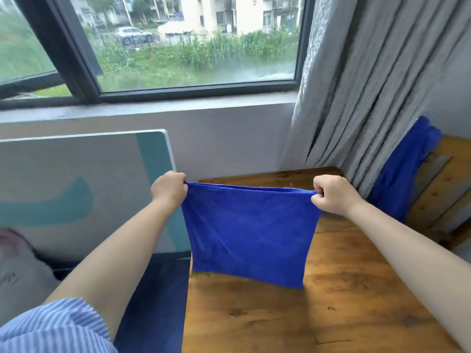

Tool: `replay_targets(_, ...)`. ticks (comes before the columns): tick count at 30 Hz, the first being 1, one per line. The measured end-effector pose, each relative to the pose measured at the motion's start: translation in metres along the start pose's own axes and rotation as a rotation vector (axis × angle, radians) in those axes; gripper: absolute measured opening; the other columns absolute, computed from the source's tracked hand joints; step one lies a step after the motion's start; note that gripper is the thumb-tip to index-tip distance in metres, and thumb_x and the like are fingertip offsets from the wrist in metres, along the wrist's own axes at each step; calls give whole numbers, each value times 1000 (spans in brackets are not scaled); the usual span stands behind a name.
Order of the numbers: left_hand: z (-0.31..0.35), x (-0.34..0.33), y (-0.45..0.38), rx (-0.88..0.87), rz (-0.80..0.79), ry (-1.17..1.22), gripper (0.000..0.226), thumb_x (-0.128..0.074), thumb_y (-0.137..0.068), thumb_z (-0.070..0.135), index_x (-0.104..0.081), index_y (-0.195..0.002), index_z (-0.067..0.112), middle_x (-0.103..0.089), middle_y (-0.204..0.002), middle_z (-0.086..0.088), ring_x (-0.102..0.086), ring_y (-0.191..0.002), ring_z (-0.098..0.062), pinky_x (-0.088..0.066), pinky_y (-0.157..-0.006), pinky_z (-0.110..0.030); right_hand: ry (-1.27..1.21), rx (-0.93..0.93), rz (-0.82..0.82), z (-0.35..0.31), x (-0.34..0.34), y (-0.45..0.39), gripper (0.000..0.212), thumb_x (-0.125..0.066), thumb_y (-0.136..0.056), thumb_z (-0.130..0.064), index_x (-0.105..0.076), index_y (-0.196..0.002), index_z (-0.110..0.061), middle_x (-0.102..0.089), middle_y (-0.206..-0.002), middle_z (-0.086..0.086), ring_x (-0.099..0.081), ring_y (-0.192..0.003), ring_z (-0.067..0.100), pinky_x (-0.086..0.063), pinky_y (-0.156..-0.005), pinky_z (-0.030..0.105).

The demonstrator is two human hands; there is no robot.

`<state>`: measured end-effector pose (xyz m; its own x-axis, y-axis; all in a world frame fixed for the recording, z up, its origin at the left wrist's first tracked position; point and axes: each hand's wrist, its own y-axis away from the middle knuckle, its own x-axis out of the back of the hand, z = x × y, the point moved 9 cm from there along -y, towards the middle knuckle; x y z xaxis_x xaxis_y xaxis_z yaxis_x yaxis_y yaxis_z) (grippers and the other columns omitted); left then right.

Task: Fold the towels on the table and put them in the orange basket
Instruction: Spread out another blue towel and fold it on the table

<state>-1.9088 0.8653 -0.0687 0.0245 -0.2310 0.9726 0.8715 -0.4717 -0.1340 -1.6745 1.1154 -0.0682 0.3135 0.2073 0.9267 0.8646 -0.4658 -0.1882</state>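
A blue towel (pixel 251 235) hangs stretched in the air above the wooden table (pixel 331 301). My left hand (pixel 168 190) pinches its upper left corner and my right hand (pixel 331 196) pinches its upper right corner. The top edge runs taut between the two hands, and the lower edge hangs just over the table top. A second blue towel (pixel 402 174) is draped at the right, against the curtain and over a wooden piece of furniture. No orange basket is in view.
A grey curtain (pixel 369 85) hangs at the back right beside a large window (pixel 178 42). A white and teal panel (pixel 84 189) leans against the wall at the left. A wooden chair or bench (pixel 448 184) stands at the right of the table.
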Motion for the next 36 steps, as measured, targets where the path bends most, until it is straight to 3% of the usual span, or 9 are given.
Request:
replay_targets(6, 0, 29, -3, 102, 24, 149, 35, -37, -81, -9, -67, -99, -1, -61, -110, -19, -55, -97, -36, -45, -77, -34, -93, 150, 187, -12, 45, -11, 10, -54, -68, 17, -60, -64, 10, -59, -70, 26, -56, -68, 33, -40, -63, 34)
replay_targets(11, -8, 33, -3, 251, 18, 377, 30, -53, -79, -11, -68, -102, 0, -65, -110, -17, -58, -105, -31, -43, -82, -29, -47, 283, 299, -21, 69, -12, 11, -54, -66, 19, -62, -62, 12, -64, -70, 26, -62, -65, 37, -48, -63, 38)
replay_targets(16, -14, 35, -4, 367, 31, 568, 24, -50, -78, -7, -70, -88, 2, -60, -66, -5, -54, -81, -17, -42, -76, -22, -32, 372, 285, -22, 81, -12, 13, -54, -62, 22, -56, -57, 10, -58, -57, 26, -57, -53, 36, -46, -55, 37)
replay_targets(18, -9, 39, -3, 332, 49, 521, 24, -50, -77, -2, -70, -86, 7, -61, -74, -6, -53, -83, -20, -40, -73, -22, -30, 401, 249, -23, 83, -11, 13, -55, -62, 21, -54, -58, 9, -57, -56, 25, -55, -51, 34, -47, -53, 38)
replay_targets(22, 11, 39, -1, 122, 70, 351, 19, -54, -83, 3, -68, -96, 1, -67, -98, -17, -58, -97, -31, -42, -77, -27, 55, 201, 137, 4, 69, -19, 16, -49, -79, 5, -58, -92, 4, -64, -88, 20, -60, -81, 37, -46, -69, 39)
replay_targets(25, 37, 28, -2, 20, -120, 99, 20, -52, -88, 12, -66, -100, 5, -64, -107, -15, -58, -100, -31, -46, -78, -32, 325, -59, -13, 21, 57, -32, 26, -46, -83, -4, -61, -105, -5, -58, -110, 12, -55, -102, 32, -45, -76, 33)
replay_targets(30, 46, 100, -4, 10, 457, 380, 22, -46, -89, 9, -64, -99, 1, -63, -103, -21, -54, -99, -36, -38, -74, -33, 51, -151, 505, 10, 117, -35, 25, -42, -80, 5, -58, -100, 6, -56, -107, 26, -46, -105, 38, -39, -77, 41)
replay_targets(34, 44, 47, -3, 48, 110, 62, 22, -41, -92, 11, -60, -104, 7, -62, -109, -16, -55, -102, -33, -40, -72, -32, 280, -186, 74, 19, 66, -42, 25, -46, -84, -3, -55, -107, -1, -58, -116, 18, -48, -113, 33, -42, -86, 38)
replay_targets(36, 39, 43, 1, 50, 140, -49, 24, -39, -93, 10, -59, -105, 8, -63, -108, -15, -55, -102, -33, -39, -68, -32, 290, -209, 50, 27, 59, -40, 25, -46, -82, 0, -55, -105, 1, -59, -114, 19, -48, -112, 33, -44, -83, 37)
